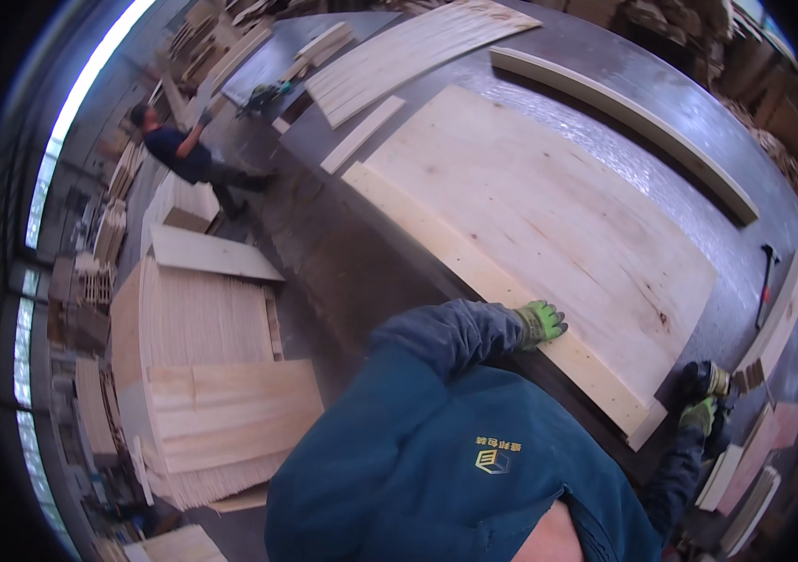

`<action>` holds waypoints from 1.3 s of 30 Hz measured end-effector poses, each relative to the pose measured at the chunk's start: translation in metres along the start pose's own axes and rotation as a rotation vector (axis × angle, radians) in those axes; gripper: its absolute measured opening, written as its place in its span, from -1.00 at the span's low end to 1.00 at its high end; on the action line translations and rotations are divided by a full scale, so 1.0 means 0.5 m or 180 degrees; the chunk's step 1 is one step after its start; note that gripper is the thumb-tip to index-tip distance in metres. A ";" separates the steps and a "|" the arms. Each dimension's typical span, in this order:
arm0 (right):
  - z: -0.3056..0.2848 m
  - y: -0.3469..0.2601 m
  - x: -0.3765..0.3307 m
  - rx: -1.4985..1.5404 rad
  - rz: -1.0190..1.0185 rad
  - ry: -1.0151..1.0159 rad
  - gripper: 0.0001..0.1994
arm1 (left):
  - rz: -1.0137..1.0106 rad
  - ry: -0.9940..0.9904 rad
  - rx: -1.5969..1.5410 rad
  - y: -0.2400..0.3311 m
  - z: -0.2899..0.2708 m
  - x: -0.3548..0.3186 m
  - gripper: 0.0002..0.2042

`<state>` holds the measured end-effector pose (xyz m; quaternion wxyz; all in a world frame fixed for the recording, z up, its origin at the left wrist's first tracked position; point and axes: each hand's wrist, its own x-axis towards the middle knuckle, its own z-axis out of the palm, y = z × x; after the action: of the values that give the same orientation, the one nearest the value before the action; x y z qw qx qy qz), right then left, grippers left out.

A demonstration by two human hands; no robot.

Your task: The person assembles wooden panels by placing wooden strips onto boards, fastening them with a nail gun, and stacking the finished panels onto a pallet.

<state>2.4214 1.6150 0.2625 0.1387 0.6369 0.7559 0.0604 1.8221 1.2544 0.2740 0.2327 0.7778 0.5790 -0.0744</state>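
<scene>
A large pale plywood sheet (549, 215) lies on the metal table, with a long narrow plank (474, 255) along its near edge. Small dark marks, like nail heads, dot that plank. My left hand (541, 324), in a green glove with grey fingertips, lies flat on the plank with its fingers stretched toward the sheet. Beside the sheet's right end, my gloved right hand (700, 416) is closed around a dark nail gun (699, 377), whose body partly hides the fingers. A short board end (647, 426) sticks out under the plank's right end.
A long batten (624, 105) and another plywood sheet (417, 51) lie farther back on the table (596, 42). A hammer (766, 281) rests at the right by more boards (781, 314). Stacked panels (202, 318) stand at left. Another person (183, 155) works beyond them.
</scene>
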 end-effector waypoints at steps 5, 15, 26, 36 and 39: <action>-0.115 -0.128 -0.150 0.0191 0.0046 0.0461 -0.27 | 0.0102 0.0268 0.0008 -0.022 0.060 -0.019 0.09; -0.031 -0.354 -0.698 0.0795 0.0292 -0.0281 -0.38 | 0.0168 0.0638 -0.1215 -0.279 -0.043 -0.179 -0.03; -0.188 -0.798 -0.484 0.1627 -0.1028 -0.1409 -0.42 | -0.3883 0.1276 -0.1282 -0.617 0.182 -0.972 -0.25; -0.192 -1.050 -0.269 0.2475 -0.2195 -0.2232 -0.52 | -0.6201 0.1422 -0.2002 0.228 0.451 -1.203 -0.29; -0.156 -1.277 -0.222 0.2554 -0.3357 -0.1607 -0.53 | -0.6982 0.1479 -0.1832 0.410 0.528 -1.238 -0.30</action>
<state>1.8115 1.3973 0.1805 0.0751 0.1825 0.8723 -0.4474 1.8574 0.5547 0.3365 0.0995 -0.2292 0.9673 0.0431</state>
